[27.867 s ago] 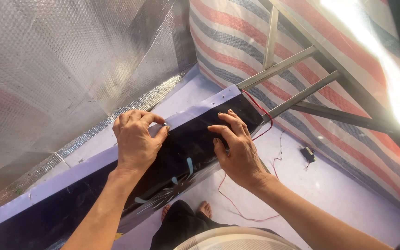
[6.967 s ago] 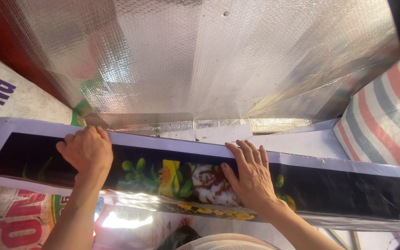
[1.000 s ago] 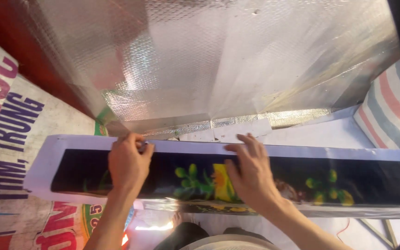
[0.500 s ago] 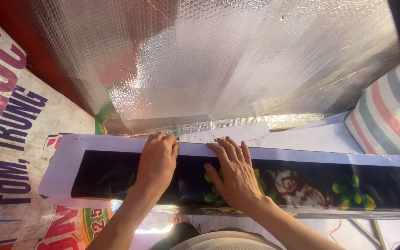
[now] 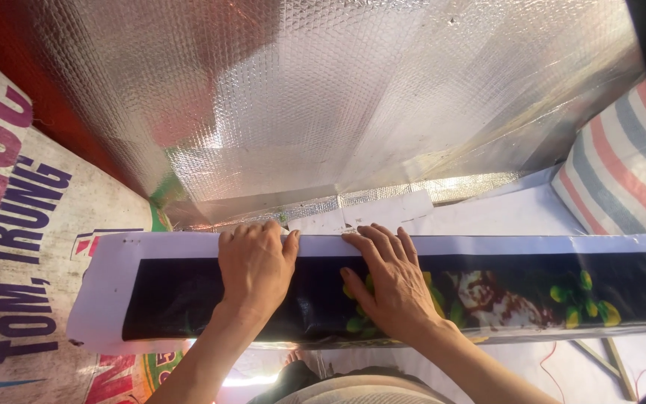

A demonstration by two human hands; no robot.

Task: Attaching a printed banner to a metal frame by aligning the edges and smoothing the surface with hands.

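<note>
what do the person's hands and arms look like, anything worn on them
Both arms are bare as far as the frame shows: no sleeves, gloves or watch in sight. The left hand and right hand show no rings or bands that I can make out. Fingernails are short and unpainted. The forearms are slim and run down to the bottom edge, where the upper arms are cut off.

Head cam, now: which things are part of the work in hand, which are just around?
In hand:
- left hand, flat on the panel
- right hand, flat on the panel
- long dark printed panel with white border

Just around:
- silver bubble foil sheet
- striped tarp
- lettered banner
- red wire
</note>
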